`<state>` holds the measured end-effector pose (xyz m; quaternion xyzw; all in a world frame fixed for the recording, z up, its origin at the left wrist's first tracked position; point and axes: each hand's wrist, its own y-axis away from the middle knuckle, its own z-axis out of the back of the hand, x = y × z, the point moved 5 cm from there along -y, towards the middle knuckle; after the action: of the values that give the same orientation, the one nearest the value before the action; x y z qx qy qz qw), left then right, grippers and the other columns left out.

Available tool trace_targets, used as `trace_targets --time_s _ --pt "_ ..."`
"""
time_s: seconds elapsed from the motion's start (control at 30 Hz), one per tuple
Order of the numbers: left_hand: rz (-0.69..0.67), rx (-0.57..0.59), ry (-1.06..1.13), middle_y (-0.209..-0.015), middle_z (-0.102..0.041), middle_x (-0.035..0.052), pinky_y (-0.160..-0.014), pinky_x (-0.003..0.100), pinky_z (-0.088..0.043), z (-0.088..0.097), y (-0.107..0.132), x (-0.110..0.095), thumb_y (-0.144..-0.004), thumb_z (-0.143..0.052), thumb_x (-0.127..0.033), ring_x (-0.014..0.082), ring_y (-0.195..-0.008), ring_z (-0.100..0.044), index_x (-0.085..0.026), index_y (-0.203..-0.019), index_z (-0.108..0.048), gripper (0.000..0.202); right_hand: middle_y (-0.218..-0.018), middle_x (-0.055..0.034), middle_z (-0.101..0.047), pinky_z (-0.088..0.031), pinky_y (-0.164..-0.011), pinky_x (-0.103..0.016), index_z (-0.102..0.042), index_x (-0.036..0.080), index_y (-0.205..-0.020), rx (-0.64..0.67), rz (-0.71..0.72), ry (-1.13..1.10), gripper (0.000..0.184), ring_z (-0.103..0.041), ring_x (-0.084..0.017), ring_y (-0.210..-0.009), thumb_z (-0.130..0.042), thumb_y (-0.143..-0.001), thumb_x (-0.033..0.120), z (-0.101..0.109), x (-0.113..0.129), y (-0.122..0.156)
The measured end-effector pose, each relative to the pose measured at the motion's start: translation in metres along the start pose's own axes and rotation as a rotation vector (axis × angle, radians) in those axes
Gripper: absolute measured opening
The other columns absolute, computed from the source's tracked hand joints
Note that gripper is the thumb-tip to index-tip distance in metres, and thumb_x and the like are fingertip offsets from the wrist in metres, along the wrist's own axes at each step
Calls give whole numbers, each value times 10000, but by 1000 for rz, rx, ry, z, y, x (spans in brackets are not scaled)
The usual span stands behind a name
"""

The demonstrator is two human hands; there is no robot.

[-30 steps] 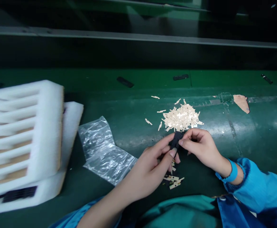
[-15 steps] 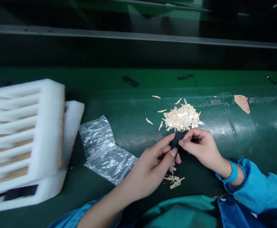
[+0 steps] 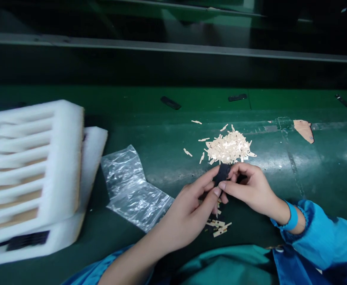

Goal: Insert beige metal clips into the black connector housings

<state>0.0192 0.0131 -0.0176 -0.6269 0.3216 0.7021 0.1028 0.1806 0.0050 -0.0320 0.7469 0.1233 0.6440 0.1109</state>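
Observation:
A small flat black piece, perhaps plastic, is gripped upright between the thumb and fingers of my left hand. From the other side, my right hand is closed on it, thumb pressed to the lower part and index finger at its right edge. Whether a smaller part sits between the right fingertips is hidden. Just beyond the hands lies a heap of thin cream-coloured strips, with several loose ones around it. More small strips with brassy spots lie below my left fingers.
White slotted foam trays are stacked at left, with a dark part in the lower one. A clear plastic bag lies beside them. Black pieces lie along the back of the green table, and a tan scrap at right.
My right thumb has slid down the black piece towards my left thumb. The piece has turned slightly, showing more of its face. My left hand stays nearly still; the view has shifted slightly.

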Motion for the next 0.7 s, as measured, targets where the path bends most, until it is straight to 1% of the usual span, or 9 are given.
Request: trace_targets --time_s 0.03,0.1,0.2,0.27,0.33,0.4,0.5,0.6,0.7 --pt "-14 8 -10 -808 -702 17 -583 229 -562 0 0 0 -1051 -524 -325 118 -606 -613 -153 -1531 -503 510 -618 45 -597 -445 -554 -275 -587 222 -732 38 -12 -16 295 -599 -138 -559 -836 -794 367 -1 0 0" --pt "-30 35 -22 -805 -698 12 -563 226 -549 -1 0 0 -1052 -520 -328 111 -583 -595 -173 -1529 -513 502 -594 36 -599 -450 -560 -278 -588 218 -689 68 -21 -9 326 -581 -136 -551 -819 -820 406 -1 2 -1" --pt "-25 60 -21 -803 -704 7 -530 213 -513 -2 -2 1 -1057 -519 -341 103 -556 -571 -197 -1542 -503 506 -572 41 -556 -409 -537 -262 -595 206 -628 59 -21 33 366 -504 -112 -533 -800 -835 427 3 3 -3" --pt "-7 63 0 -792 -709 6 -524 210 -495 -3 -4 1 -1056 -530 -348 103 -555 -573 -189 -1542 -497 513 -572 42 -538 -390 -525 -254 -600 202 -616 50 -7 53 374 -475 -107 -534 -783 -851 429 5 4 -3" --pt "16 44 44 -753 -699 -1 -530 211 -495 -3 -6 3 -1049 -557 -372 106 -556 -582 -164 -1519 -515 516 -585 38 -541 -392 -526 -255 -605 203 -626 34 37 75 363 -467 -109 -540 -763 -871 420 6 6 -1" --pt "30 -6 105 -701 -676 -11 -540 213 -509 -2 -7 4 -1040 -582 -411 112 -558 -596 -142 -1475 -556 511 -599 35 -542 -397 -532 -259 -603 204 -638 11 101 100 352 -464 -114 -551 -745 -890 404 6 9 1" --pt "31 -72 167 -644 -652 -22 -526 209 -513 -1 -7 7 -1027 -609 -450 109 -532 -589 -138 -1436 -607 515 -631 25 -558 -397 -547 -265 -617 202 -657 5 172 139 328 -480 -123 -579 -741 -905 377 6 12 4" --pt "38 -78 183 -632 -655 -23 -510 206 -502 -2 -6 7 -1018 -625 -457 101 -507 -573 -154 -1447 -626 524 -650 17 -577 -391 -551 -275 -645 203 -677 19 205 180 303 -490 -132 -592 -739 -913 369 6 14 5" --pt "57 -50 203 -617 -648 -25 -490 200 -480 -2 -6 6 -1003 -643 -477 93 -490 -552 -160 -1441 -645 540 -635 17 -570 -391 -559 -281 -648 207 -662 29 217 179 310 -490 -138 -600 -731 -919 360 7 17 4"
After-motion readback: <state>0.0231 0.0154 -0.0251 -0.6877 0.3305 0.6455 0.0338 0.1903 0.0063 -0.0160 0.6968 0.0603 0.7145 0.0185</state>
